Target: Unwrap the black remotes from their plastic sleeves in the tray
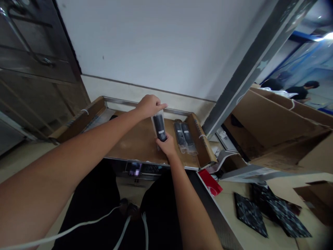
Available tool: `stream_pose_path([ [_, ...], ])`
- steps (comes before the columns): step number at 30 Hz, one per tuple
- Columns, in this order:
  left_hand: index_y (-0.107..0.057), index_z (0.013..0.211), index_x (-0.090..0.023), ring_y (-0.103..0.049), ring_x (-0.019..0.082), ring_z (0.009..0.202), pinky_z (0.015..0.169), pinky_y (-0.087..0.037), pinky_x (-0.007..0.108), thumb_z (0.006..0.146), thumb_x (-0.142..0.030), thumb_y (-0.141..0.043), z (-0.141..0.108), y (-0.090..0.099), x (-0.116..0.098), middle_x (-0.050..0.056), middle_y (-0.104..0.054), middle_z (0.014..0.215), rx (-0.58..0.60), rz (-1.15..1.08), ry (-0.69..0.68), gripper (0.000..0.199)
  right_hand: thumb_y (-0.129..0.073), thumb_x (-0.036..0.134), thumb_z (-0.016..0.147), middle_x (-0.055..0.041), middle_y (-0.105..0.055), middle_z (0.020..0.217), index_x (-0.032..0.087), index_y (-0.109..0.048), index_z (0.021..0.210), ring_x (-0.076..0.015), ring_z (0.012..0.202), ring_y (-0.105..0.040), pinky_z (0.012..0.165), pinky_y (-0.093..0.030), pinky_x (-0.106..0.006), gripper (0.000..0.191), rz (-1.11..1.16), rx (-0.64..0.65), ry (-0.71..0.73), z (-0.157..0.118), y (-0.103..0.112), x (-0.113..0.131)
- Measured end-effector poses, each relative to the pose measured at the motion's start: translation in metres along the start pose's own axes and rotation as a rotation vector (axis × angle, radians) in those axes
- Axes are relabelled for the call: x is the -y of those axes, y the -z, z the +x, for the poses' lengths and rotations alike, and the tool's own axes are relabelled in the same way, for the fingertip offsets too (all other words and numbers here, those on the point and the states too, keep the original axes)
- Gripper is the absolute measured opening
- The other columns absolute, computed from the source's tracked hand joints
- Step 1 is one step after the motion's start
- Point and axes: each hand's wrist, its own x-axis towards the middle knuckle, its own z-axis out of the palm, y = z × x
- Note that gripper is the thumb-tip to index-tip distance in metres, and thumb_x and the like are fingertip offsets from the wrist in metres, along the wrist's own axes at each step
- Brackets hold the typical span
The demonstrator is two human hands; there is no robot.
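Upright over the cardboard-lined tray, a black, rod-shaped item [159,126] with a small white label sits in a clear plastic bag; its exact kind cannot be made out. My left hand [149,105] is closed in a pinch at the bag's upper end. Lower down, my right hand [167,145] wraps around the item's bottom part, thumb across the front. Two similar bagged black items [185,135] lie side by side on the cardboard, right of my right hand.
The tray [125,147] has raised cardboard sides and stands against a white wall [161,45]. A large open carton [281,121] is at right, near a grey post [241,69]. Dark patterned pieces [251,213] lie on the floor. Two people appear in the far right background.
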Motion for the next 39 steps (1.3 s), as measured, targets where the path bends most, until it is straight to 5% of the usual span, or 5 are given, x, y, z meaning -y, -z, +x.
stream_pose_path([
  [8, -0.045, 0.051, -0.019, -0.036, 0.013, 0.057, 0.066, -0.032, 0.033, 0.083, -0.053, -0.063, 0.006, 0.024, -0.022, -0.002, -0.036, 0.049, -0.042, -0.051, -0.007, 0.05, -0.066, 0.038, 0.067, 0.0022, -0.056, 0.069, 0.016, -0.062, 0.081, -0.0133, 0.064, -0.046, 0.059, -0.037, -0.024, 0.026, -0.014, -0.04, 0.018, 0.0, 0.001, 0.001],
  [20, -0.042, 0.055, -0.019, -0.033, 0.011, 0.063, 0.062, -0.028, 0.03, 0.089, -0.051, -0.058, 0.001, 0.079, -0.013, -0.003, -0.032, 0.053, -0.289, -0.029, 0.112, 0.05, -0.064, 0.036, 0.067, 0.0022, -0.057, 0.068, 0.016, -0.065, 0.083, -0.0136, 0.062, -0.047, 0.059, -0.038, -0.024, 0.025, -0.123, -0.041, -0.036, 0.001, 0.0, -0.006],
  [25, -0.053, 0.06, -0.015, -0.037, 0.007, 0.055, 0.058, -0.031, 0.025, 0.09, -0.057, -0.054, 0.004, 0.115, 0.003, -0.004, -0.046, 0.051, -0.385, 0.002, 0.18, 0.052, -0.065, 0.039, 0.067, 0.0015, -0.057, 0.068, 0.015, -0.064, 0.083, -0.0135, 0.061, -0.046, 0.057, -0.035, -0.024, 0.029, -0.147, -0.077, -0.077, 0.001, 0.001, -0.004],
  [32, -0.06, 0.068, -0.013, -0.039, 0.006, 0.051, 0.054, -0.031, 0.023, 0.088, -0.065, -0.054, -0.012, 0.147, 0.055, -0.004, -0.047, 0.044, -0.211, 0.086, 0.393, 0.056, -0.065, 0.042, 0.069, -0.0006, -0.06, 0.073, 0.015, -0.064, 0.087, -0.0149, 0.064, -0.049, 0.06, -0.038, -0.026, 0.033, -0.169, -0.092, -0.074, 0.004, 0.001, -0.005],
  [39, -0.06, 0.062, -0.018, -0.037, 0.01, 0.049, 0.051, -0.025, 0.027, 0.082, -0.066, -0.059, -0.04, 0.119, 0.094, -0.002, -0.045, 0.043, 0.181, 0.036, 0.421, 0.052, -0.063, 0.048, 0.077, -0.0039, -0.065, 0.076, 0.019, -0.065, 0.096, -0.0194, 0.067, -0.055, 0.061, -0.038, -0.028, 0.035, -0.41, -0.121, -0.045, -0.001, -0.001, 0.006],
])
